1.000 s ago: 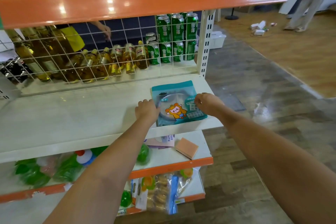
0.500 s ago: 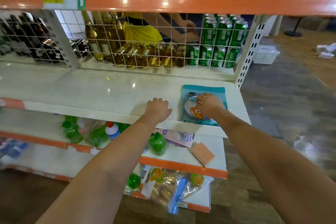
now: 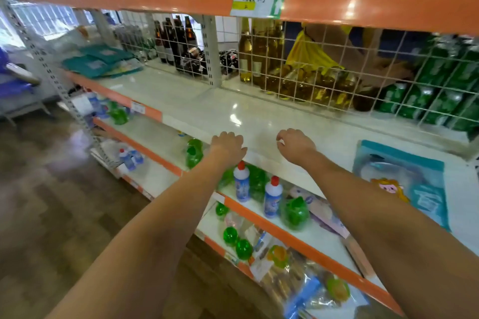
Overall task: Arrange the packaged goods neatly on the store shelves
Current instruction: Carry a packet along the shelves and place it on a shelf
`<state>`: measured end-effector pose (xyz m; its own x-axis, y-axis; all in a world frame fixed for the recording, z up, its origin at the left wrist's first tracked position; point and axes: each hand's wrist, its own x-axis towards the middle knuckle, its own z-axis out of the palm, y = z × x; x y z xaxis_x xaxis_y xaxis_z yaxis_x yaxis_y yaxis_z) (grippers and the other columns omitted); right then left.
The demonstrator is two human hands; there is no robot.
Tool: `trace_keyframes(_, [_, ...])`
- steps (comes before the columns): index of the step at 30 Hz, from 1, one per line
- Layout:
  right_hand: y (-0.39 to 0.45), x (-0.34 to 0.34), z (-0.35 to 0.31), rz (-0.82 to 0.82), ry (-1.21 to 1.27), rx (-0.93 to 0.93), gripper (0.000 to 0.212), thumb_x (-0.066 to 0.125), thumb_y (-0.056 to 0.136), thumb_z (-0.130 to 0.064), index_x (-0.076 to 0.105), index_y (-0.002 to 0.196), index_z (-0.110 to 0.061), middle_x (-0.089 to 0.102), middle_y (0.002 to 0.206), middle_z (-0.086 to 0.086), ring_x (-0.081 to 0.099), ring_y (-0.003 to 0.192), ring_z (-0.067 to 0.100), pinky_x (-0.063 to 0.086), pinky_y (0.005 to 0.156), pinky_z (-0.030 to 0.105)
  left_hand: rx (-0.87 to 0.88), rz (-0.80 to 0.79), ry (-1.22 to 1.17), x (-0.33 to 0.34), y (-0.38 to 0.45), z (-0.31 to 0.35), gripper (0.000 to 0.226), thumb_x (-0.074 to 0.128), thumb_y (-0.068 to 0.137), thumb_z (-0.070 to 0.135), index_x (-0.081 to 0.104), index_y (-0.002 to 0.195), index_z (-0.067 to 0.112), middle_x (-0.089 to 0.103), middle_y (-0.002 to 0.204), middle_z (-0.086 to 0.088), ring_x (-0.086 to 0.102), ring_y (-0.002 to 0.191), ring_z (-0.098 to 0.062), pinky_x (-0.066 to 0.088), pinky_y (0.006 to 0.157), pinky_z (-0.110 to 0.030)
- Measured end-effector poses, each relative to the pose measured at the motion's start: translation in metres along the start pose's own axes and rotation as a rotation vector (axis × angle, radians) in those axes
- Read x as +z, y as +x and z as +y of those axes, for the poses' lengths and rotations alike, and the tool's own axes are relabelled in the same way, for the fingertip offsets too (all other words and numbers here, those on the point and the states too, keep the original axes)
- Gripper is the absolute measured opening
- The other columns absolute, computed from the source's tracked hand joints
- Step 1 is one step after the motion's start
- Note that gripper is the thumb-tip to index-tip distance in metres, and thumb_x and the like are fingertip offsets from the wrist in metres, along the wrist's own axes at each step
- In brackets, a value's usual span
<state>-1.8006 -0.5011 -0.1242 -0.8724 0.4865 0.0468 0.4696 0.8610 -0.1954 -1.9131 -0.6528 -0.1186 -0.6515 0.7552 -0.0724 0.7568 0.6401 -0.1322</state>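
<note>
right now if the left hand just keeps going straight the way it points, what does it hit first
Probably nothing soon. The left hand points across the bare white shelf toward the back. The first thing in that line looks like the wire mesh with the yellow bottles behind it, though depth is hard to judge.

Having let go of the teal packet (image 3: 404, 181), the right hand (image 3: 295, 145) is hovering loosely curled over the shelf (image 3: 233, 109) edge beside the left hand (image 3: 228, 145), both well left of it now.
</note>
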Motion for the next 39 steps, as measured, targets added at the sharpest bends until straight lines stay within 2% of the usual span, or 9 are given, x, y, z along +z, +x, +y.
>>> trace_keyframes(5, [0.035,0.026,-0.095,-0.033,0.028,-0.146,0.034,0.036,0.099,-0.025,0.05,0.128,-0.013,0.049,0.13,0.013,0.043,0.12,0.029,0.039,0.096,0.038,-0.122,0.001,-0.058,0.019,-0.023,-0.09,0.043,0.04,0.097,0.038,0.049,0.128,0.01,0.052,0.127,-0.013,0.049,0.116,-0.03,0.039,0.092,-0.039])
trace_keyframes(9, [0.059,0.045,-0.174,-0.062,0.049,-0.223,0.035,0.036,0.099,-0.024,0.05,0.13,-0.013,0.05,0.129,0.012,0.041,0.121,0.028,0.038,0.096,0.037,-0.214,0.0,-0.06,0.034,-0.039,-0.164,0.041,0.039,0.099,0.036,0.047,0.133,0.014,0.05,0.132,-0.012,0.045,0.121,-0.03,0.038,0.096,-0.041])
trace_keyframes(16, [0.088,0.071,-0.281,-0.101,0.006,-0.313,0.035,0.037,0.096,-0.027,0.055,0.123,-0.015,0.053,0.121,0.018,0.051,0.11,0.034,0.046,0.091,0.037,-0.362,-0.001,-0.105,0.057,-0.059,-0.269,0.043,0.04,0.097,0.038,0.05,0.129,0.012,0.051,0.131,-0.014,0.048,0.119,-0.032,0.043,0.093,-0.041])
trace_keyframes(18, [0.098,0.074,-0.304,-0.077,-0.024,-0.355,0.034,0.038,0.097,-0.026,0.056,0.125,-0.017,0.055,0.123,0.015,0.049,0.115,0.031,0.042,0.093,0.035,-0.393,0.017,-0.121,0.06,-0.061,-0.291,0.04,0.041,0.097,0.036,0.051,0.126,0.01,0.052,0.129,-0.013,0.049,0.116,-0.032,0.044,0.09,-0.041])
trace_keyframes(23, [0.142,0.087,-0.354,-0.073,-0.038,-0.465,0.034,0.041,0.096,-0.028,0.055,0.126,-0.018,0.055,0.129,0.012,0.043,0.124,0.028,0.038,0.1,0.037,-0.48,0.052,-0.192,0.061,-0.056,-0.34,0.045,0.041,0.097,0.034,0.044,0.135,0.01,0.045,0.138,-0.013,0.04,0.128,-0.033,0.037,0.1,-0.047])
trace_keyframes(27, [0.185,0.099,-0.391,-0.096,-0.034,-0.541,0.034,0.04,0.097,-0.028,0.053,0.127,-0.018,0.053,0.132,0.008,0.041,0.126,0.026,0.037,0.098,0.035,-0.563,0.044,-0.242,0.067,-0.039,-0.377,0.042,0.041,0.097,0.033,0.046,0.133,0.01,0.046,0.136,-0.014,0.041,0.126,-0.033,0.037,0.099,-0.048])
trace_keyframes(32, [0.25,0.106,-0.428,-0.1,-0.018,-0.629,0.033,0.041,0.097,-0.027,0.055,0.125,-0.017,0.054,0.131,0.008,0.044,0.124,0.027,0.04,0.099,0.037,-0.649,0.039,-0.244,0.066,-0.002,-0.423,0.038,0.044,0.096,0.031,0.047,0.128,0.012,0.046,0.134,-0.014,0.044,0.123,-0.033,0.039,0.097,-0.048])
trace_keyframes(39, [0.323,0.117,-0.482,-0.082,0.001,-0.685,0.028,0.044,0.095,-0.025,0.059,0.115,-0.014,0.057,0.123,0.01,0.051,0.116,0.03,0.044,0.095,0.041,-0.712,0.117,-0.279,0.066,0.039,-0.488,0.039,0.048,0.094,0.034,0.05,0.128,0.015,0.046,0.136,-0.011,0.044,0.125,-0.03,0.039,0.098,-0.047])
